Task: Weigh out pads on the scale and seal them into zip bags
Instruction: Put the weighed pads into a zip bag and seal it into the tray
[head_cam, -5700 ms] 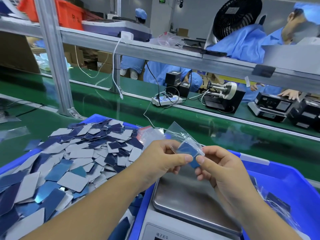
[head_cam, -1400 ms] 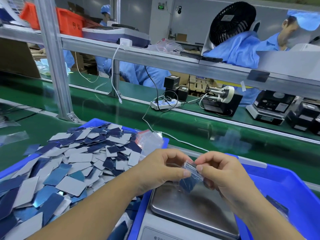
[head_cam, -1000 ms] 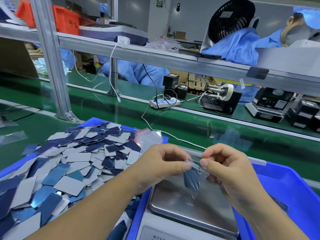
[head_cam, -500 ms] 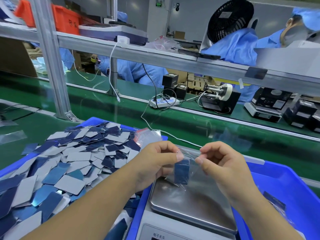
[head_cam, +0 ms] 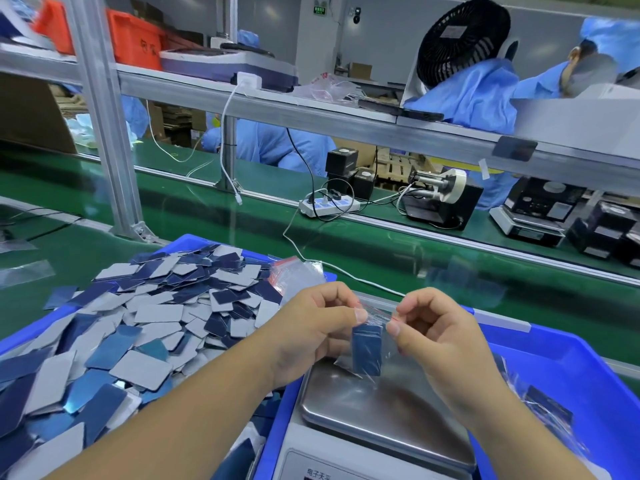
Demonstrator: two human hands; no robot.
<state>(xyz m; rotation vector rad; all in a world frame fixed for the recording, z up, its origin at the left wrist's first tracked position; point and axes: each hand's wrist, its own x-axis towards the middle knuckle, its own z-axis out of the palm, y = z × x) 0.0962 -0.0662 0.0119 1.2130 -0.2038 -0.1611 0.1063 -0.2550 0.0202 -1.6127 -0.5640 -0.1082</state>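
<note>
A small clear zip bag [head_cam: 371,344] with a stack of dark blue pads inside hangs upright between my hands, just above the steel pan of the scale [head_cam: 384,407]. My left hand [head_cam: 318,327] pinches the bag's top left corner and my right hand [head_cam: 436,330] pinches its top right corner along the red zip strip. A big heap of loose blue and grey pads [head_cam: 138,327] fills the blue bin on the left. A bundle of empty zip bags [head_cam: 298,275] lies at the heap's far edge.
A blue bin [head_cam: 568,372] on the right holds filled bags. Behind runs a green conveyor belt [head_cam: 381,251] with a power strip [head_cam: 329,206], a tape dispenser and other scales. An aluminium post [head_cam: 104,119] stands far left. People in blue coats work beyond the shelf.
The bag has swung from tilted to hanging upright, with the pads dropped to its bottom. My fingers have moved to the two ends of the zip strip.
</note>
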